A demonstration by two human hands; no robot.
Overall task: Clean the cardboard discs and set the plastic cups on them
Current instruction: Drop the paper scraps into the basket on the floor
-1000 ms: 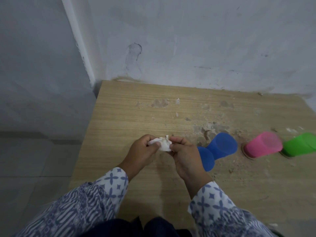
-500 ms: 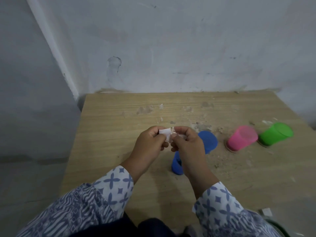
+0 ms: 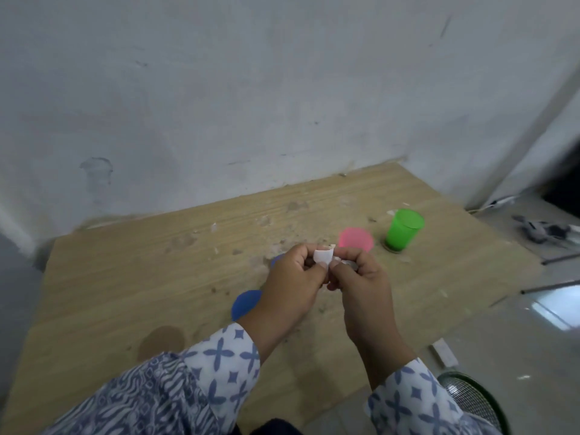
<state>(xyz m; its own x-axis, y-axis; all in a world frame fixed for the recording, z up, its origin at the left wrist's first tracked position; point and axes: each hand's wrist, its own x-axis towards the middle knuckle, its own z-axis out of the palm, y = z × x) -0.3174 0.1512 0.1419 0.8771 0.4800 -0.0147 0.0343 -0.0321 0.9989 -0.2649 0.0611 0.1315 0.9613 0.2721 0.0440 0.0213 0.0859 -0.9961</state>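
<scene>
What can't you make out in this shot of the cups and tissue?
Head view:
blue cup: mostly behind the left hand; one cup or two, unclear.
pink cup: base hidden by the right hand, so any disc beneath is unseen.
white tissue: mostly enclosed by both hands.

Tissue (image 3: 323, 256): formerly a crumpled wad, now a small flat piece, pinched between left hand (image 3: 292, 281) and right hand (image 3: 361, 277). Blue cups (image 3: 246, 304): now largely hidden behind them.

On the table (image 3: 125, 277), the rightmost cup (image 3: 404, 229) stands on a disc (image 3: 394, 249).
</scene>
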